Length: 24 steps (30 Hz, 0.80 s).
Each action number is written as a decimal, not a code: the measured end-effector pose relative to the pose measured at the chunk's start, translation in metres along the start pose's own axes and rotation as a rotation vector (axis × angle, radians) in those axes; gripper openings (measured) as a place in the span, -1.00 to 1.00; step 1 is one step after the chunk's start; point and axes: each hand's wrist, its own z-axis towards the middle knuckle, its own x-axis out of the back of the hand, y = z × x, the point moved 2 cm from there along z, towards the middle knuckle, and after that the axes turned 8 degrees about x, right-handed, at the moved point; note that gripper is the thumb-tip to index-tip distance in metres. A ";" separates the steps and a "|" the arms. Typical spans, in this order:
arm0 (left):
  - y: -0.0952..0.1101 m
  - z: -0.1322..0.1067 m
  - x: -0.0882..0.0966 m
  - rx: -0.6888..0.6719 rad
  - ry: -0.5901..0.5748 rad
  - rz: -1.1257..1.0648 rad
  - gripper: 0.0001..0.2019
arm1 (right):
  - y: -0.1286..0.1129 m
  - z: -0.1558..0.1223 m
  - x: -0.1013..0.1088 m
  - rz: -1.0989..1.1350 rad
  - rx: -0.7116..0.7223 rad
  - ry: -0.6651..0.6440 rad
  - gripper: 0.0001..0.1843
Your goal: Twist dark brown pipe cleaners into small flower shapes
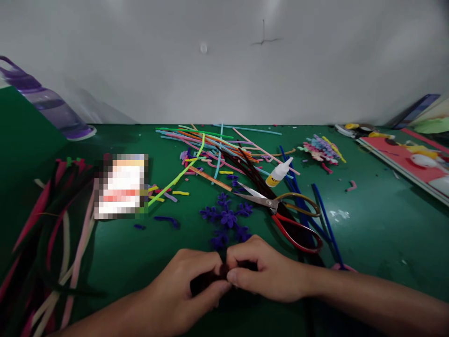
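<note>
Fingertips (233, 276) of your left hand (178, 278) and right hand (271, 274) meet close together, each thumb set against its forefinger, and both hands are pinching a small dark brown piece (223, 270). It sits low over the green tabletop (122, 262), on your near side of the purple snowflake-shaped ornament (228, 216). Most of it is hidden inside your grip; it is probably fuzzy stem like the dark brown pipe cleaners (257, 178) running under the scissors (271, 204), but I can't tell for sure.

With a pinch this fine, let one hand anchor while the other does the shaping; if both turn at once, the form would likely drift. Grip right beside the spot you are working and use small, firm movements, since a wire core, if it has one, would tend to weaken with repeated bending. Keep your knuckles off the ornament, whose nearest petals lie just beyond your right hand. Mind the scissors as well: their blades stand apart, pointing leftward near the ornament, and the handles lie near your right wrist. The white glue bottle (278, 174) is just past them.
</note>
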 end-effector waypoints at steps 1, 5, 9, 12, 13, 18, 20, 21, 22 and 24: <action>0.000 0.000 0.000 0.001 0.001 -0.004 -0.80 | 0.000 0.000 0.000 -0.006 0.003 0.002 -0.78; 0.000 0.000 0.001 0.017 0.041 -0.062 -0.79 | 0.001 -0.002 -0.001 0.021 0.008 0.041 -0.78; 0.003 -0.002 0.004 0.001 0.147 -0.101 -0.80 | 0.000 -0.002 -0.002 0.006 0.028 0.053 -0.77; 0.004 -0.003 0.005 -0.042 0.208 -0.048 -0.80 | -0.001 -0.002 -0.003 -0.048 0.043 0.037 -0.74; 0.003 -0.003 0.005 -0.051 0.219 -0.034 -0.80 | -0.002 -0.002 -0.003 -0.049 0.042 0.029 -0.74; -0.002 -0.003 0.002 -0.060 0.222 -0.018 -0.77 | -0.002 -0.001 -0.002 -0.060 0.055 0.018 -0.78; -0.003 -0.002 0.002 -0.040 0.205 -0.007 -0.76 | -0.002 -0.001 -0.002 -0.058 0.051 0.019 -0.80; -0.003 -0.002 0.002 -0.033 0.190 0.000 -0.75 | -0.002 -0.001 -0.002 -0.050 0.050 0.017 -0.82; -0.002 -0.002 0.002 -0.031 0.174 0.005 -0.74 | -0.002 0.000 -0.002 -0.042 0.053 0.016 -0.83; 0.000 -0.002 0.003 -0.031 0.135 0.013 -0.74 | -0.002 0.000 -0.002 -0.030 0.068 0.011 -0.85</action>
